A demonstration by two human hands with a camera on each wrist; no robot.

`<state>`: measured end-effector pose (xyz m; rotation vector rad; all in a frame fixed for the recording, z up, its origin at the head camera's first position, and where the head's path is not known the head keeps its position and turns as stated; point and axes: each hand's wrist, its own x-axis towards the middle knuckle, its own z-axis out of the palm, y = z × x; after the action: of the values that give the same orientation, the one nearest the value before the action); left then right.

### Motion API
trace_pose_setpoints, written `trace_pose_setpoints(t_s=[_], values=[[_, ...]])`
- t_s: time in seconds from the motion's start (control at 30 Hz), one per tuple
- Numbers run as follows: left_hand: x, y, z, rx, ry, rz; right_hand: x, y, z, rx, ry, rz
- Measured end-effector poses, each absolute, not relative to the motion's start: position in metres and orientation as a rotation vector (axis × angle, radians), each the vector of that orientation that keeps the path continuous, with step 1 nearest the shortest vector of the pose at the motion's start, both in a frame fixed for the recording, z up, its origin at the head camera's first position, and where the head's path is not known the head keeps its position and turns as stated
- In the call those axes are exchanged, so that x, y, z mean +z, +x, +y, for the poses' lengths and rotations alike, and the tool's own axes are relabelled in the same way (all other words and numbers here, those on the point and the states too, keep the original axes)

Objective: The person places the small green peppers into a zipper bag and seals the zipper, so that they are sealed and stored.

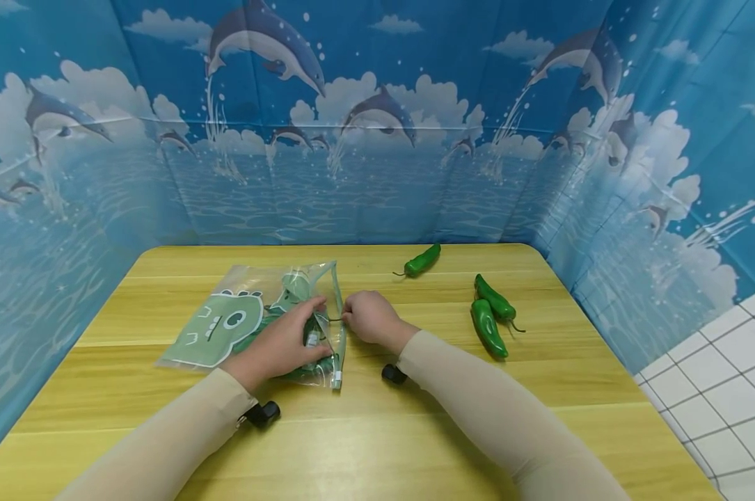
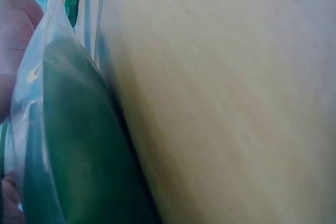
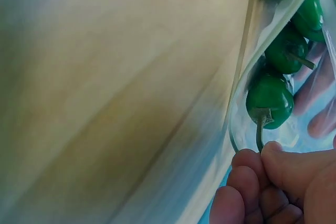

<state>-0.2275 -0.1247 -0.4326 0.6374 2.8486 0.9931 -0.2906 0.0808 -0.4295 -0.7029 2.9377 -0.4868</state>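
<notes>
A clear zip bag with a green cartoon monster print lies flat at the left, its mouth towards the right. My left hand grips it near the mouth, thumb and fingers spread apart across the plastic. Several green peppers are inside, partly hidden by the print and hand. At the mouth, my right hand pinches the stem of a green pepper between thumb and forefinger. That pepper's body is within the bag, beside another pepper. Through the plastic, left fingers show behind the peppers.
To the right on the wooden table lie two touching green peppers, one pepper in front of another. A single pepper rests near the back edge. A dolphin-printed curtain hangs behind the table and along its sides.
</notes>
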Motion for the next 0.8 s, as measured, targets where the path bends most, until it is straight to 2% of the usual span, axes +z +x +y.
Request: trace_pose_setpoints(t_s=[0.57, 0.8], values=[[-0.4271, -0.2288, -0.1245, 0.952, 0.632, 2.837, -0.4308, -0.2894, 0.0797, -0.530, -0.675, 2.882], [-0.4261, -0.2275, -0.1231, 0.936, 0.644, 2.850, -0.4291, -0.2909, 0.0738, -0.460, -0.757, 2.919]])
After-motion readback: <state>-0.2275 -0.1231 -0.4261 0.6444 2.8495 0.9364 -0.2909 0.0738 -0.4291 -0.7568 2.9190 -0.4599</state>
